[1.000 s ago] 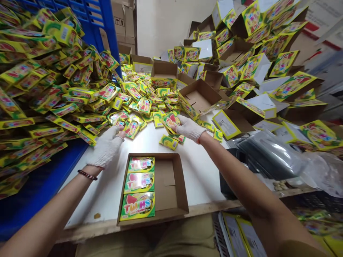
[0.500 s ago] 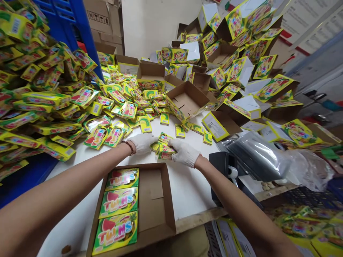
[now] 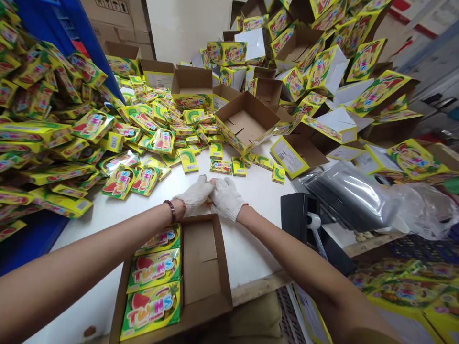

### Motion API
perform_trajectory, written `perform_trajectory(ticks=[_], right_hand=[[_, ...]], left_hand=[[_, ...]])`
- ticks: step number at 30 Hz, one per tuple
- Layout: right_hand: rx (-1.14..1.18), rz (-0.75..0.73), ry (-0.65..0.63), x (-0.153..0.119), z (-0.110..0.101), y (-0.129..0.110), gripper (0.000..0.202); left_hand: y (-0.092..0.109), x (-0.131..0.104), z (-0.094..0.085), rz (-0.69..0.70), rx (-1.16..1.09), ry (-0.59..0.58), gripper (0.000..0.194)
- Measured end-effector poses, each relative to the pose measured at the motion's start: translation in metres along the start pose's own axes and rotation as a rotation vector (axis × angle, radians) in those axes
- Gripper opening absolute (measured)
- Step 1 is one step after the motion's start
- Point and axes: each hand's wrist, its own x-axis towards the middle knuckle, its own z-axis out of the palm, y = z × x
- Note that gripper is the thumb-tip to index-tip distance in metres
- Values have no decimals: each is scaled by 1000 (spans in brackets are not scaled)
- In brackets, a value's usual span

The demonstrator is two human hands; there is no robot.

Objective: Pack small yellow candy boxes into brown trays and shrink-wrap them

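Both hands wear white knitted gloves and meet over the white table just beyond the open carton. My left hand (image 3: 195,195) is closed, with its fingers against the other hand. My right hand (image 3: 227,195) is curled round from the right. The small candy boxes gathered between them are hidden by the gloves now. Below lies a shallow brown carton (image 3: 206,300), its left side filled by a column of yellow-green "Twins" boxes (image 3: 154,270) and its right side bare cardboard. A small candy box (image 3: 221,166) lies flat just past the fingers, beside another small box (image 3: 238,166).
A large heap of candy boxes (image 3: 46,129) spills from a blue crate (image 3: 77,43) at left. Empty display cartons (image 3: 247,122) pile up behind and to the right. A black tape dispenser (image 3: 299,220) and clear plastic wrap (image 3: 355,200) stand at right.
My hands have closed together round the small boxes and drawn slightly nearer the carton. One small box now lies by itself beyond them. The view has shifted a little.
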Motion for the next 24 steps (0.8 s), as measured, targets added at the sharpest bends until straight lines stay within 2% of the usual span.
perform_trajectory(ticks=[3,6,9,11,14,17,20,22,24], right_hand=[[-77,70,-93,6,-7,-10,58],[-28,109,-113,4,-20,-13,52],[15,146,-62,-8,-26,-7,46],[10,188,-68,-18,-23,-1,46],[136,269,-68,-30,-23,5,45],[557,279,52,-41,-42,-1,42],[830,99,89,-54,-72,-19,54],[851,-16,87,-60,-88,-34,65],[872,-69,151,-66,-99,-45,72]], left_hand=[[14,-5,-2,-68,25,28,48],[23,-29,-27,-23,58,89,43],[21,-80,-51,117,118,159,46],[12,-122,-57,194,178,147,46],[-6,-178,-48,313,225,-8,40],[-16,-211,-30,459,352,-197,36],[-13,-222,-17,519,559,-244,31],[-9,-223,-13,504,687,-246,36],[-5,-223,-13,481,768,-257,43]])
